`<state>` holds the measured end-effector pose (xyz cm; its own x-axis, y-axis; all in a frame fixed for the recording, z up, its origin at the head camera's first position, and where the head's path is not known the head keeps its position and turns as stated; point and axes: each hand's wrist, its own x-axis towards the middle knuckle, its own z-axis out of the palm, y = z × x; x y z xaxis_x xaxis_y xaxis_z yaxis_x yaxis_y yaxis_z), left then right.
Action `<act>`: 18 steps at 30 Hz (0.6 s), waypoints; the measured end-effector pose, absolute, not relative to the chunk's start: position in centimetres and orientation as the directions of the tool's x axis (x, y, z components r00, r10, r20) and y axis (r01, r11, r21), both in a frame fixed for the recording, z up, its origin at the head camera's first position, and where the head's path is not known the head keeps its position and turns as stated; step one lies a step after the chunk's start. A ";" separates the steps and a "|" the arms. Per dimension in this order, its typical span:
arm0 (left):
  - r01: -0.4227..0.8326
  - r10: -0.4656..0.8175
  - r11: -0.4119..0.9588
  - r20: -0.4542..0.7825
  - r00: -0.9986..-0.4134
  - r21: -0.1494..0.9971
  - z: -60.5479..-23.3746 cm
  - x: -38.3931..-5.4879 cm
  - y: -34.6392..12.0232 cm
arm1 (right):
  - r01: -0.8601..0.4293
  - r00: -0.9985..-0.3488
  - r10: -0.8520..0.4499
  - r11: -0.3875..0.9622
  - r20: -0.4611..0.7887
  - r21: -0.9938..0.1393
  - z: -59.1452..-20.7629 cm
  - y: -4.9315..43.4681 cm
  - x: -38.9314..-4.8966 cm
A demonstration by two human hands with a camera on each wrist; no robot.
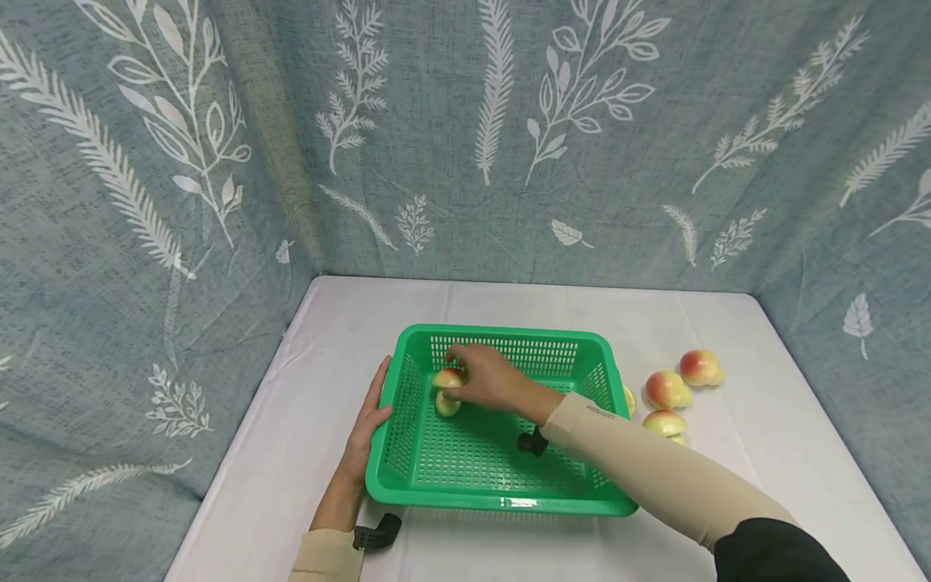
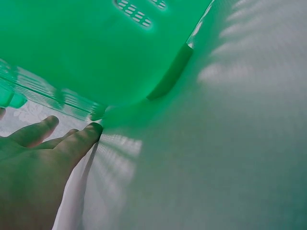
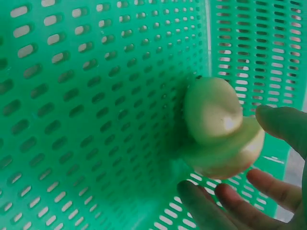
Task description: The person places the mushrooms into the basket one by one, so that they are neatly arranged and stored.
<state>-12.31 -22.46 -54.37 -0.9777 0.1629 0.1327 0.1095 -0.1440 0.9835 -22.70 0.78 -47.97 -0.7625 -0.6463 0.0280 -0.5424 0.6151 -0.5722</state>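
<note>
A green plastic basket point(image 1: 502, 505) with slotted walls sits on the white tabletop. My left hand point(image 1: 361, 440) rests against its left side, fingers straight along the outside and thumb at the rim. The left wrist view shows those fingers point(image 2: 79, 143) spread beside the green wall. Inside the basket, near the left wall, lies one mushroom point(image 1: 448, 378) with a red-yellow cap and a pale, rounded stem point(image 3: 213, 110). My right hand point(image 1: 490, 380) reaches in around its cap. Seen from the right wrist, thumb and fingers point(image 3: 240, 203) are spread loosely about the mushroom, with a gap at the forefinger.
Several more mushrooms point(image 1: 667, 390) lie on the table point(image 1: 756, 420) right of the basket, one partly hidden behind its right rim. Patterned grey-blue curtains point(image 1: 451, 162) enclose the table at the back and sides. My right forearm crosses over the basket's right edge.
</note>
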 end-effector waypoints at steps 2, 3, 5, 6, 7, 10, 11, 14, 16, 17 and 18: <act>0.110 0.158 -0.144 0.133 -0.978 0.983 -54.3 -12.4 -22.4 | -0.538 -0.765 -0.643 0.614 0.029 -0.578 -47.7 1.1 -22.8; 0.111 0.156 -0.142 0.133 -0.979 0.984 -54.3 -12.4 -22.3 | -0.535 -0.768 -0.640 0.615 0.029 -0.579 -47.4 1.3 -22.8; 0.111 0.154 -0.139 0.132 -0.979 0.984 -54.2 -12.4 -22.3 | -0.522 -0.778 -0.627 0.621 0.029 -0.585 -46.9 1.7 -22.8; 0.111 0.153 -0.138 0.132 -0.979 0.984 -54.2 -12.4 -22.3 | -0.516 -0.785 -0.618 0.622 0.034 -0.589 -46.6 2.0 -22.8; 0.111 0.152 -0.137 0.132 -0.980 0.984 -54.2 -12.4 -22.2 | -0.505 -0.793 -0.609 0.624 0.034 -0.596 -46.4 2.2 -22.8; 0.110 0.149 -0.138 0.130 -0.980 0.984 -54.1 -12.5 -22.2 | -0.470 -0.815 -0.579 0.625 0.034 -0.623 -45.6 2.8 -22.7; 0.107 0.149 -0.140 0.128 -0.981 0.984 -54.1 -12.6 -22.2 | -0.458 -0.821 -0.570 0.622 0.034 -0.635 -45.4 3.1 -22.6; 0.104 0.148 -0.141 0.125 -0.981 0.985 -54.0 -12.6 -22.1 | -0.436 -0.833 -0.552 0.610 0.041 -0.662 -44.8 4.0 -22.4; 0.103 0.148 -0.141 0.124 -0.981 0.985 -54.0 -12.6 -22.0 | -0.424 -0.839 -0.542 0.596 0.049 -0.681 -44.4 4.6 -22.2; 0.103 0.146 -0.140 0.123 -0.982 0.985 -53.9 -12.6 -22.0 | -0.419 -0.843 -0.536 0.588 0.055 -0.692 -44.2 5.0 -22.1; 0.102 0.145 -0.138 0.122 -0.982 0.985 -53.9 -12.6 -21.9 | -0.413 -0.846 -0.530 0.579 0.060 -0.703 -44.0 5.4 -22.0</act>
<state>-12.60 -21.93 -53.94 -0.9818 0.1453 0.1223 0.1022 -0.1383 0.9851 -21.99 5.37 -43.97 -0.8461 -0.5296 0.0605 -0.4126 0.5788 -0.7034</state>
